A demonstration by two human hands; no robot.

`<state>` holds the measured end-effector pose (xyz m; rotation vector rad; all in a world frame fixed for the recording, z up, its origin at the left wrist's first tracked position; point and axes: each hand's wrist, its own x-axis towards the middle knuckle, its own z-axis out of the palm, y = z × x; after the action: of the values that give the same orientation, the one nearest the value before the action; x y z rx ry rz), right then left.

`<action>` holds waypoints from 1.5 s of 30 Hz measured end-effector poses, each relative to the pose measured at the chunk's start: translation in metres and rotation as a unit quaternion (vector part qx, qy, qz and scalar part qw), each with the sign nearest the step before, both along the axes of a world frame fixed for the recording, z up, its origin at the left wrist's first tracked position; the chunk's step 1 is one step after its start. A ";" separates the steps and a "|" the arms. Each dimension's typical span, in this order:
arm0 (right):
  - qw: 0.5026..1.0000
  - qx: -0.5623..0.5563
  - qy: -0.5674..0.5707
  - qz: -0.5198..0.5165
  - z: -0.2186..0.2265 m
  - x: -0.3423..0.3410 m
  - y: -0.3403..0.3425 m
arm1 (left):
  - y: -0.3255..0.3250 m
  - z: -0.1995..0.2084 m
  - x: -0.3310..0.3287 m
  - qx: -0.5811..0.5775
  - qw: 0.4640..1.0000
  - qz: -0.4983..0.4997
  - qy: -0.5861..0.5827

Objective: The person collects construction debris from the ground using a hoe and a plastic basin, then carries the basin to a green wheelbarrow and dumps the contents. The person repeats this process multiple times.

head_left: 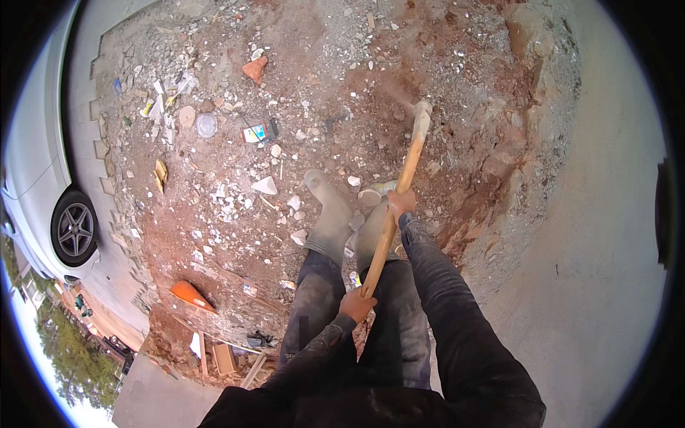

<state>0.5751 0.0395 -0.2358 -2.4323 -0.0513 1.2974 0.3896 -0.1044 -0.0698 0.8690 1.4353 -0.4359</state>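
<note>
A long digging tool with a pale wooden handle (407, 175) slants away from me, up and to the right. My left hand (356, 305) is wrapped round the handle close to its butt end, in front of my thighs. Further up, my right hand (402, 203) grips the same handle near its middle. The tool's dusty head (423, 108) meets the reddish soil (457, 107) at the far end, and a faint haze of dust hangs beside it. Whether it is a pick or a hoe, I cannot tell, because its blade is not visible.
Dusty boots (330, 214) stand on rubble left of the handle. White stone chips (265, 185), a brick lump (255, 69), a clear round lid (206, 125) and an orange piece (191, 295) lie around. A broken soil edge borders the pavement (599, 250) at right; a car (43, 143) stands left.
</note>
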 end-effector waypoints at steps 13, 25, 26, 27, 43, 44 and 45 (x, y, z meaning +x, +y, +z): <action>0.960 0.168 0.181 -0.130 0.125 0.007 -0.034 | -0.032 0.104 0.010 0.132 0.991 -0.024 0.029; 0.992 0.048 -0.002 0.117 -0.053 0.008 -0.054 | -0.070 0.007 0.035 0.022 0.985 0.171 -0.007; 0.984 0.042 0.171 -0.001 -0.006 -0.039 -0.083 | -0.083 0.041 0.014 0.016 0.989 0.131 0.060; 0.988 0.019 0.155 -0.016 0.041 -0.058 -0.093 | -0.081 0.084 0.006 0.015 0.992 0.076 0.102; 0.875 0.245 0.406 -0.097 0.118 -0.139 0.083 | 0.022 0.069 -0.121 0.161 0.983 -0.049 0.075; 0.874 0.276 0.393 -0.074 0.107 -0.159 0.117 | 0.041 0.044 -0.136 0.204 0.972 -0.061 0.096; 0.875 0.303 0.375 -0.053 0.093 -0.179 0.152 | 0.077 0.020 -0.154 0.229 0.964 -0.075 0.111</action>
<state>0.3960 0.1911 -0.1430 -1.2979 -0.0947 1.7542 0.2358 -0.0278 -0.0496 1.3411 1.7186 -0.3231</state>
